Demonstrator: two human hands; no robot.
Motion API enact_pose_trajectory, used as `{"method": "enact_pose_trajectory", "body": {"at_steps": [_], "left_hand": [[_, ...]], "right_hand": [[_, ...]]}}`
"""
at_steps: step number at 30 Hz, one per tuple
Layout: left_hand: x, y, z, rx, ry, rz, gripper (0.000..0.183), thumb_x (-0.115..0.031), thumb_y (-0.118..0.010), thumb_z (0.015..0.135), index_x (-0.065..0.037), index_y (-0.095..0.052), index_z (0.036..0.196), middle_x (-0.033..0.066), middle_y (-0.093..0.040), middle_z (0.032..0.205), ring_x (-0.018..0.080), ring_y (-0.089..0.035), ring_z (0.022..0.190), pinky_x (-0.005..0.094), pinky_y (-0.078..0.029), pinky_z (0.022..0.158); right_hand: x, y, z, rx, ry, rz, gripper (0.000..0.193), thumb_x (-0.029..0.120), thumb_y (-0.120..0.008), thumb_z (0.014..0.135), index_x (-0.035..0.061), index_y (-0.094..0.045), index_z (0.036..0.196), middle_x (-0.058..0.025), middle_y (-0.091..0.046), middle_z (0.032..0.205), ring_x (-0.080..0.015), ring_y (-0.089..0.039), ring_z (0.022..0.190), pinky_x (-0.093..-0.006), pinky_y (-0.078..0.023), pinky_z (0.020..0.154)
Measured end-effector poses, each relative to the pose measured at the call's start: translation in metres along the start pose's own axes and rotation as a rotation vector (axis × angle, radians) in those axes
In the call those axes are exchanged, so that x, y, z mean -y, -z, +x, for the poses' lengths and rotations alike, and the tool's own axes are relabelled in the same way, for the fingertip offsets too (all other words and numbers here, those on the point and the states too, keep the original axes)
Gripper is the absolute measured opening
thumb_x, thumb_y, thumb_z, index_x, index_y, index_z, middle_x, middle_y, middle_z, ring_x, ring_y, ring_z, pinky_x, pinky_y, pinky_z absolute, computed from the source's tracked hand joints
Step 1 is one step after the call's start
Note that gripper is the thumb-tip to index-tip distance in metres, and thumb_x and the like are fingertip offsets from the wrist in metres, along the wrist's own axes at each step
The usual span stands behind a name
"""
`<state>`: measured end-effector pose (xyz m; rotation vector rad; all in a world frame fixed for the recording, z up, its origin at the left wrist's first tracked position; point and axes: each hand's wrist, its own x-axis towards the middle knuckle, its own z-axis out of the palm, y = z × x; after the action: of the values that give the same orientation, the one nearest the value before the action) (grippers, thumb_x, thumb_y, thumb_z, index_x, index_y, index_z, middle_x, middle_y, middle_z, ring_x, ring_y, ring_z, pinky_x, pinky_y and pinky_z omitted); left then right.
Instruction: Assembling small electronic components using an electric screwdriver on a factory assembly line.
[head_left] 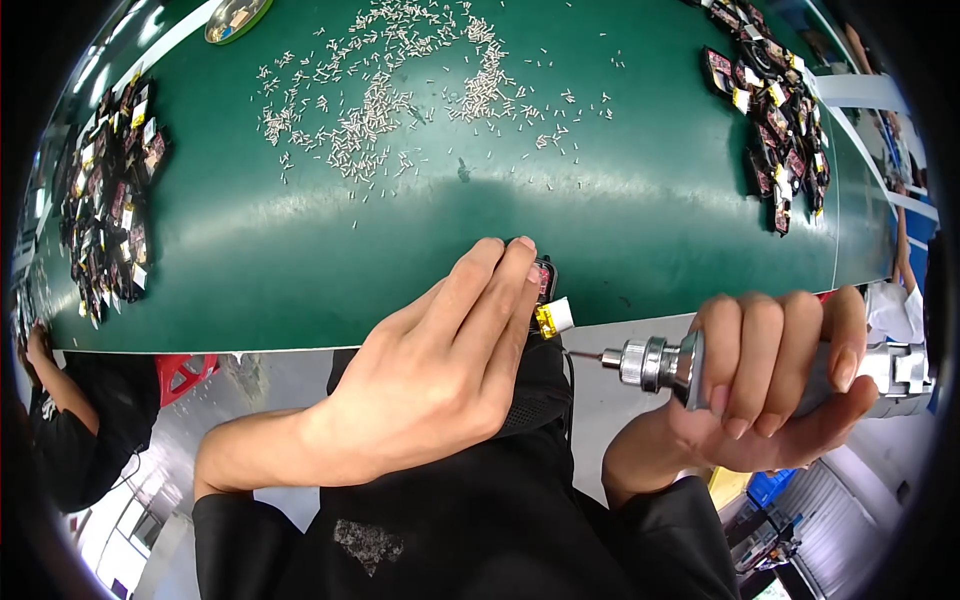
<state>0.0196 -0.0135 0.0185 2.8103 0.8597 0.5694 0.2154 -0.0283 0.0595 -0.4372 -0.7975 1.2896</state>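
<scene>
My right hand (775,375) is closed round the grey and silver body of an electric screwdriver (655,364). Its thin bit points left, toward my left hand, and touches nothing. At the table's near edge my left hand (435,355) has its fingers pressed together over a small black electronic device (545,280), gripping it from above. A red circuit board shows in the device's casing. From it hangs a silver battery with yellow tape (553,317). The fingers hide most of the device, and my left thumb is out of sight.
Many small silver screws (375,110) lie scattered over the far middle of the green table (300,270). Similar devices are heaped at the left (110,200) and the right (775,120). A round dish (238,18) stands at the far left. Other people sit at both sides.
</scene>
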Motion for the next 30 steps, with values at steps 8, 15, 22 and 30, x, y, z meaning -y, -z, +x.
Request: {"method": "enact_pose_trajectory", "body": {"at_steps": [8,15,22,30], "left_hand": [[0.002,-0.005,0.000,-0.014,0.009,-0.039,0.041,0.003,-0.062,0.060,0.015,-0.060,0.099,0.0226,-0.058,0.109,0.0326,-0.058,0.096,0.0346,-0.054,0.073],[0.001,-0.007,-0.002,-0.031,0.021,-0.089,0.042,0.002,-0.061,0.059,0.015,-0.060,0.098,0.0231,-0.059,0.108,0.0329,-0.059,0.095,0.0353,-0.054,0.073],[0.004,-0.014,-0.003,-0.096,-0.019,-0.074,0.041,0.001,-0.062,0.058,0.016,-0.060,0.096,0.0234,-0.059,0.107,0.0333,-0.060,0.094,0.0358,-0.054,0.072],[0.009,-0.003,-0.001,-0.042,-0.024,-0.061,0.040,-0.001,-0.059,0.059,0.015,-0.060,0.096,0.0244,-0.056,0.114,0.0325,-0.056,0.098,0.0351,-0.053,0.074]], "right_hand": [[-0.021,0.011,0.016,-0.022,-0.018,-0.125,0.025,0.032,-0.044,0.096,0.0093,-0.048,0.088,0.0025,-0.038,0.051,-0.0079,-0.036,0.042,-0.0250,-0.034,0.050],[-0.029,0.017,0.016,-0.016,-0.020,-0.158,0.025,0.032,-0.042,0.097,0.0093,-0.048,0.086,0.0028,-0.038,0.051,-0.0073,-0.036,0.042,-0.0245,-0.034,0.050],[-0.025,0.018,0.025,0.225,-0.107,-0.256,0.024,0.030,-0.041,0.098,0.0103,-0.044,0.085,0.0035,-0.039,0.053,-0.0066,-0.036,0.042,-0.0244,-0.037,0.050],[-0.034,0.010,0.036,0.322,-0.093,-0.266,0.021,0.024,-0.045,0.095,0.0089,-0.039,0.082,0.0035,-0.038,0.053,-0.0061,-0.034,0.040,-0.0229,-0.034,0.045]]}}
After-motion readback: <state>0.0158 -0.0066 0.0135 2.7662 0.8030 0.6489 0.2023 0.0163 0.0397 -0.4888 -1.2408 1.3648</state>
